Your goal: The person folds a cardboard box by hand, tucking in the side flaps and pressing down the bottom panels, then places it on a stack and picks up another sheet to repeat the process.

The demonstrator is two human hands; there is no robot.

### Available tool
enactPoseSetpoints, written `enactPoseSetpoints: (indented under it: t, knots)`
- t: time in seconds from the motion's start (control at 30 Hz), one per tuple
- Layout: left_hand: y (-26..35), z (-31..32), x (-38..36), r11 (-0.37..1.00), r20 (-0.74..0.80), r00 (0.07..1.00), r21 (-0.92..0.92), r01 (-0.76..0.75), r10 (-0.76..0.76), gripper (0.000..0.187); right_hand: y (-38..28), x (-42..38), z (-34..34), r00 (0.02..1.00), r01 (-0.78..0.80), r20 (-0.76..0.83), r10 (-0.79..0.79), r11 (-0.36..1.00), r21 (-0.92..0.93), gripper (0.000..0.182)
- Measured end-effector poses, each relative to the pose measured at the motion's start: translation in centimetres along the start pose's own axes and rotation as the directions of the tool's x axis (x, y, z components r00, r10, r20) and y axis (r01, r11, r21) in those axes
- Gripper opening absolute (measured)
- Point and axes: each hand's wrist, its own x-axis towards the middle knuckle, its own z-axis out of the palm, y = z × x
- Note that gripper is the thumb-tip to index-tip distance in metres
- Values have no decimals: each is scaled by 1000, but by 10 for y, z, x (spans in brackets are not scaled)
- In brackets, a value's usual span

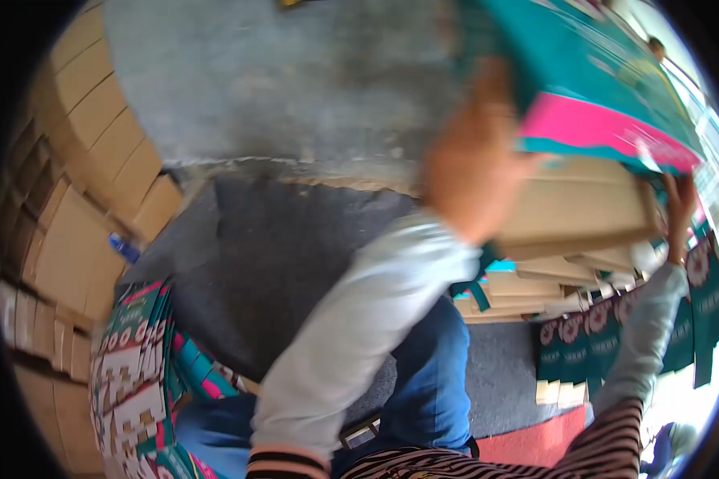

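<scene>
A teal printed cardboard box [607, 88] with a pink band is held up at the upper right, tilted, above a plain brown cardboard surface [575, 203]. My left hand [479, 160], smeared by motion, grips its left side; the fingertips are hard to make out. At the box's lower right corner, my right hand [679, 211] has its fingers on the edge. Below are stacked flat cardboard pieces [519, 291], and a row of dark green printed cartons [603, 339] stands beside my right forearm.
On my left lies a stack of printed flat cartons [136, 359]. Brown cardboard boxes [96, 120] are piled along the left, with a small blue object [124, 247] beside them. A worn grey surface [295, 80] lies ahead. Part of another person [657, 49] shows at the far upper right.
</scene>
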Motion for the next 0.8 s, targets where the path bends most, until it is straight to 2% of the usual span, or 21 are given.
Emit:
enactPoseSetpoints:
  t: [0.03, 0.07, 0.1, 0.13, 0.17, 0.2, 0.23, 0.3, 0.33, 0.37, 0.4, 0.43, 0.53, 0.63, 0.67, 0.73, 0.77, 0.8]
  knots:
    - [9, 31, 8, 989, -124, 984, -60, -138, 130, 89, 67, 4, -26, 998, -53, 21, 54, 998, -33, 25]
    - [17, 62, 14, 986, -55, 987, -70, -153, 149, 102, 145, 9, -54, 992, -91, 65, 112, 960, -266, 26]
    - [32, 81, 16, 980, -188, 962, 9, -200, 198, 99, 216, 12, -76, 997, 6, 79, 22, 943, -334, 26]
    - [44, 106, 15, 992, 1, 992, -24, -125, 125, 99, 241, 7, -89, 982, 15, 185, 39, 960, -280, 26]
    - [53, 115, 14, 993, 125, 989, -90, -72, 83, 96, 199, -12, -67, 990, -114, 92, 106, 990, 85, 30]
    - [56, 144, 12, 987, 65, 986, -50, -150, 153, 91, 295, -7, -108, 889, 32, 430, 157, 915, -401, 43]
    - [61, 164, 12, 990, 40, 989, -9, -139, 139, 90, 256, -20, -93, 856, -396, 281, 433, 900, -181, 51]
    - [69, 192, 16, 991, -4, 993, 65, -118, 118, 87, 280, -25, -84, 932, -346, 98, 349, 937, -53, 37]
    - [71, 191, 17, 995, 59, 993, -10, -99, 100, 83, 296, -17, -91, 878, -441, 177, 444, 896, -58, 35]
    - [71, 188, 18, 995, 107, 989, -43, -95, 99, 82, 361, -11, -102, 910, -325, 238, 339, 941, -96, 35]
    - [72, 183, 18, 993, 153, 983, -79, -89, 100, 81, 363, -3, -106, 844, -422, 287, 453, 891, -165, 33]
    - [73, 184, 18, 989, 198, 975, -120, -81, 104, 81, 364, 7, -113, 761, -507, 324, 562, 827, -243, 39]
    - [71, 217, 17, 963, 91, 996, -269, 12, 13, 79, 336, 1, -102, 839, -503, 126, 529, 844, -187, 40]
    - [63, 221, 11, 935, 17, 1000, -355, 22, -17, 77, 344, 8, -117, 731, -582, 254, 633, 773, -252, 47]
    - [62, 219, 10, 912, 45, 998, -407, 55, -40, 77, 343, 11, -119, 709, -579, 277, 649, 759, -297, 45]
    - [62, 225, 8, 903, 54, 997, -424, 67, -48, 76, 310, 6, -118, 773, -495, 196, 604, 766, -410, 43]
    - [61, 226, 8, 903, 53, 997, -424, 74, -56, 76, 272, 1, -114, 843, -429, 103, 528, 776, -462, 42]
    - [60, 225, 8, 884, 126, 989, -451, 123, -73, 75, 233, -2, -111, 910, -357, 8, 414, 794, -492, 41]
